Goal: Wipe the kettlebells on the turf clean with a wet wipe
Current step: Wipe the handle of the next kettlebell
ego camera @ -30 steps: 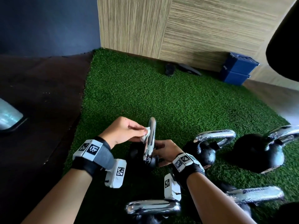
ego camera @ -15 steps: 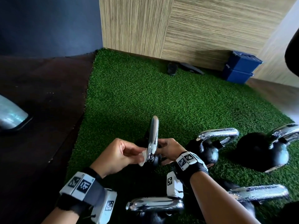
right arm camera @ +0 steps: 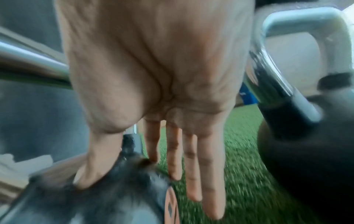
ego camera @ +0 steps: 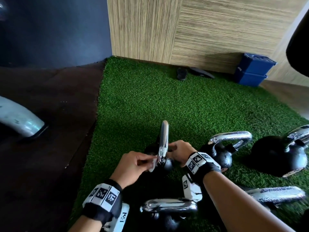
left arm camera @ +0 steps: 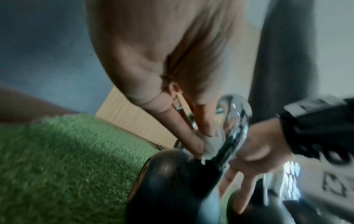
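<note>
A small black kettlebell (ego camera: 167, 165) stands on the green turf (ego camera: 150, 101) with its chrome handle (ego camera: 163, 139) upright and edge-on to me. My left hand (ego camera: 150, 162) pinches a white wet wipe (ego camera: 153, 166) against the base of that handle; the left wrist view shows the wipe (left arm camera: 212, 144) pressed to the chrome. On the kettlebell's right side rests my right hand (ego camera: 173, 150). Its fingers (right arm camera: 191, 166) are straight and its thumb lies on the black body.
Several more kettlebells surround me: one just right (ego camera: 222, 154), a bigger one at far right (ego camera: 277, 158), two chrome handles close in front (ego camera: 168, 206) (ego camera: 275, 195). Blue boxes (ego camera: 254, 71) and black items (ego camera: 182, 73) lie by the wooden wall. Dark flooring (ego camera: 41, 148) borders the turf's left edge.
My left hand has slid the wipe down the chrome handle, from near its top to its base. The right hand has stayed against the kettlebell.
</note>
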`<state>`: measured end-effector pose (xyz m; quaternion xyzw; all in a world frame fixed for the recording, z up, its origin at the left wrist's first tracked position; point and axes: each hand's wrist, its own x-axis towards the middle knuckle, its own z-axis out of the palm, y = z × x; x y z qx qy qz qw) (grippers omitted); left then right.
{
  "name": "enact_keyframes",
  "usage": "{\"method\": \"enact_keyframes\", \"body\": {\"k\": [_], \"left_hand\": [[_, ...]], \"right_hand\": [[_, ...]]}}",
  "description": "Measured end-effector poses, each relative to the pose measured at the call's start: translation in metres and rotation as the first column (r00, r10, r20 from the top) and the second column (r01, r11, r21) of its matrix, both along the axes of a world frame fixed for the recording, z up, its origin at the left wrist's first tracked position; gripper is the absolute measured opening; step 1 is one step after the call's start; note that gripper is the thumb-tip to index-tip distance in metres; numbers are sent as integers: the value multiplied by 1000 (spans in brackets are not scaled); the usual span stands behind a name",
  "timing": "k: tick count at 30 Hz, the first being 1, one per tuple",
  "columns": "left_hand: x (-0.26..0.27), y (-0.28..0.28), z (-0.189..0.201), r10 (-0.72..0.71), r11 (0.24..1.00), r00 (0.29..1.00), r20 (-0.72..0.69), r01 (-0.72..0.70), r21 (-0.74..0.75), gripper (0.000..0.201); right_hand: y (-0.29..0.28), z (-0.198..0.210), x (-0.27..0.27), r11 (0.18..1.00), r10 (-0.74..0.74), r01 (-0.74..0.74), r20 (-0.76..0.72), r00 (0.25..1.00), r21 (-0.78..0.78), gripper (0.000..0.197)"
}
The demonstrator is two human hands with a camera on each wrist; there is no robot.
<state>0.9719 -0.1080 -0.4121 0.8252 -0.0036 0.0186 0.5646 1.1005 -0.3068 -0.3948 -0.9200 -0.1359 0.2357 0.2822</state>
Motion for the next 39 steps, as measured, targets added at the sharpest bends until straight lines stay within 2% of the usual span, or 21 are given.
{"method": "enact_keyframes", "body": {"k": [2,3,5,7,10,12,16,18,21,23,24,25,26,28,29,31,33,36,39], "left_hand": [[3,5,8,5,962,996,-84,-27,-270,24],[4,8,14,7,911,994,-113,-53,-409,22],[9,15,25,44,825,991,-129,-109,-554,23],[14,20,38,87,770,987,-133,-151,-619,30],[20,16,59,113,710,987,-117,-163,-685,36],[21,10,70,92,696,991,-102,-137,-705,37],[22,1,83,97,708,991,-90,-133,-693,39],[23,-3,85,126,735,988,-83,-150,-662,34],[22,1,81,111,830,992,-56,-123,-544,27],[23,10,72,39,913,999,-27,-47,-406,20],[25,16,65,-2,959,1000,-14,-2,-285,21],[28,21,54,-34,993,999,-24,31,-114,38],[30,24,40,-59,995,996,-64,63,71,60],[33,20,16,-98,900,976,-193,170,400,107],[34,14,3,-115,843,961,-253,229,488,129],[38,-4,-18,-118,802,941,-317,279,528,155],[43,-20,-30,-87,847,961,-261,210,489,157],[47,-28,-40,-24,904,994,-105,67,423,135],[52,-19,-48,-70,903,997,-22,72,424,116]], "right_hand": [[-1,23,-1,994,73,-68,64,995,-88,32],[-1,36,-2,996,61,-55,90,994,-70,28],[-4,64,-6,999,9,-17,216,976,33,24],[-5,88,-13,977,39,-111,358,933,183,25],[1,116,-32,904,142,-279,387,911,323,38],[8,124,-41,877,153,-309,395,906,369,43],[17,125,-55,840,72,-273,403,912,469,37],[18,125,-59,815,19,-231,375,927,531,34],[17,119,-61,794,-9,-181,310,951,580,26],[13,116,-60,811,-21,-149,283,959,566,24],[11,113,-58,820,-41,-120,267,963,559,24],[9,112,-56,831,-74,-82,256,964,551,26],[5,109,-53,841,-119,-37,251,961,540,27],[-2,99,-42,849,-227,69,245,942,524,26],[-6,93,-36,848,-278,122,238,931,515,24],[-12,77,-24,838,-356,221,191,915,499,23],[-14,60,-13,820,-395,306,91,914,484,27],[-11,40,-2,796,-418,382,-30,908,471,29],[-5,24,6,796,-457,410,-2,889,445,29]]}}
